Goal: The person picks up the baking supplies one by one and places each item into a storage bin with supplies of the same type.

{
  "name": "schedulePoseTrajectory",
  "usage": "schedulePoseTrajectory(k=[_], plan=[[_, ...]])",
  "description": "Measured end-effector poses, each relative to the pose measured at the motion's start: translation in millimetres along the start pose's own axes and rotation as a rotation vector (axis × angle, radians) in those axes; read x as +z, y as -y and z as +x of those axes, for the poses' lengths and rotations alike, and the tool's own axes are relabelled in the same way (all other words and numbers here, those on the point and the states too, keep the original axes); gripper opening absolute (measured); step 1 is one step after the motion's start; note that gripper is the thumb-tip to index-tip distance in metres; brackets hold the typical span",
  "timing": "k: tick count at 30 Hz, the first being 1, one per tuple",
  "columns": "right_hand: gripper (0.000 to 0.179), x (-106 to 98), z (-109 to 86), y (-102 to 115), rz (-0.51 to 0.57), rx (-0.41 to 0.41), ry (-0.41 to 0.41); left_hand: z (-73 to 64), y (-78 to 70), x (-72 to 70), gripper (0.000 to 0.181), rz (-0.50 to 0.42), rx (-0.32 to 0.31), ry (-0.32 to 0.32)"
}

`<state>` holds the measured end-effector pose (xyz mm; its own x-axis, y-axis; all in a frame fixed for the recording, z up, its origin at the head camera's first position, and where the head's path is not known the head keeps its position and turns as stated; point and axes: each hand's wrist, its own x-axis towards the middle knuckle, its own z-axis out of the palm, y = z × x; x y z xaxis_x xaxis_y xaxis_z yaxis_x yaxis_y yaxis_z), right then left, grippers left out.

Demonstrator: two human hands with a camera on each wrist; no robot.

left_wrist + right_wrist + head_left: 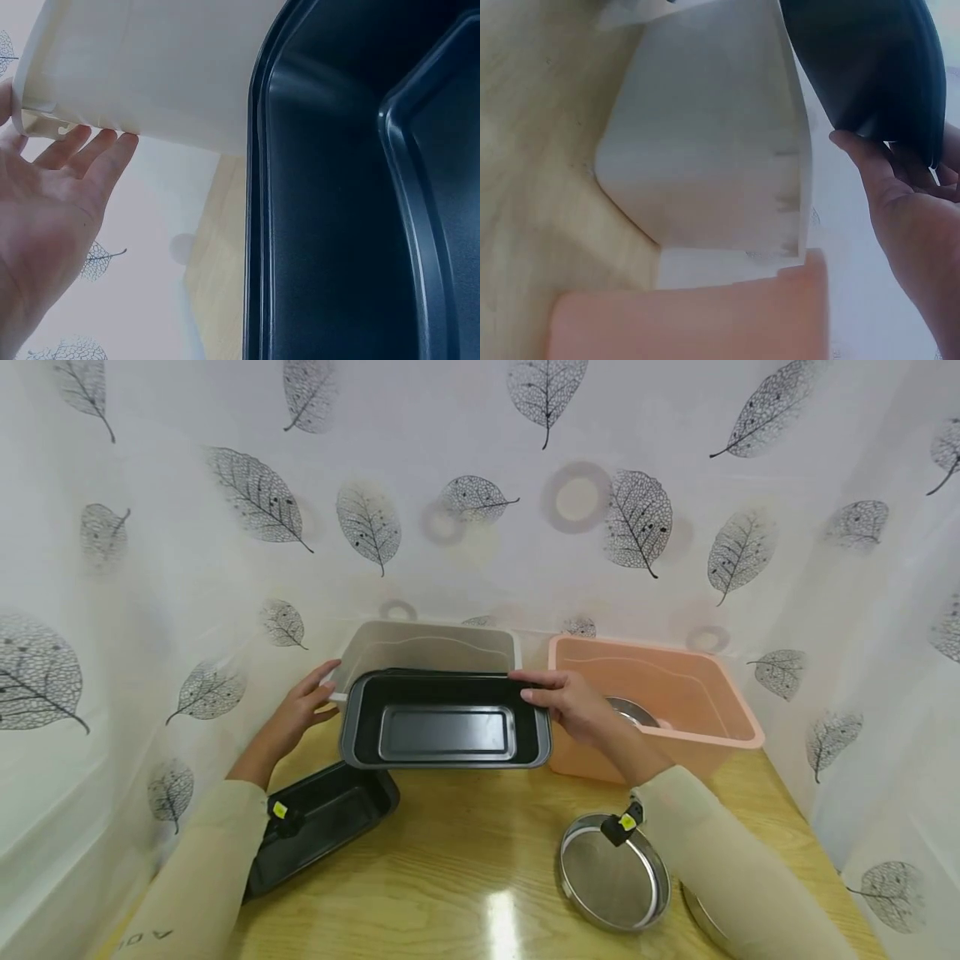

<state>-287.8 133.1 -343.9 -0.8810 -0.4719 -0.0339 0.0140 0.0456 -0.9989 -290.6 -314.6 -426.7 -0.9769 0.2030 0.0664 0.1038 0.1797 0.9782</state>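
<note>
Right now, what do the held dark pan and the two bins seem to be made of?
Held pan: probably coated metal, semi-gloss; highlights run along its pressed ridges. Pink bin: likely moulded plastic, smooth; rounded rim, even colour. Pale bin: likely plastic, matte; smooth uniform walls.

Backdrop: white sheeting (420,410) on the far side and both flanks, softly creased, faintly grey-violet toward the top. Print: dark skeleton leaves (640,520), veins and stems distinct, scattered at varied angles; blurred ring shapes (552,497) among them. Surface: desk (442,860) of yellowish wood, grain visible, sheeting along its right edge. Light: one bright, elongated glare patch (502,923) on the desk's near part; illumination otherwise diffuse.
</note>
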Motion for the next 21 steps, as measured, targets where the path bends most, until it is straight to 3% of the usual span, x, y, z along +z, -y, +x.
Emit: schedulePoseTrajectory(k=[12,21], plan=[[0.046,-15.5,37.8,11.3,0.035,-0.041,-0.038,-1.4,-2.3,1.6,0.063,0.017,-0.01,-0.001],[0.047,-17.1,66.6,16.0,0.088,-0.011,-0.09,-1.8,-2.4,0.8,0.061,0.012,-0.007,0.0]])
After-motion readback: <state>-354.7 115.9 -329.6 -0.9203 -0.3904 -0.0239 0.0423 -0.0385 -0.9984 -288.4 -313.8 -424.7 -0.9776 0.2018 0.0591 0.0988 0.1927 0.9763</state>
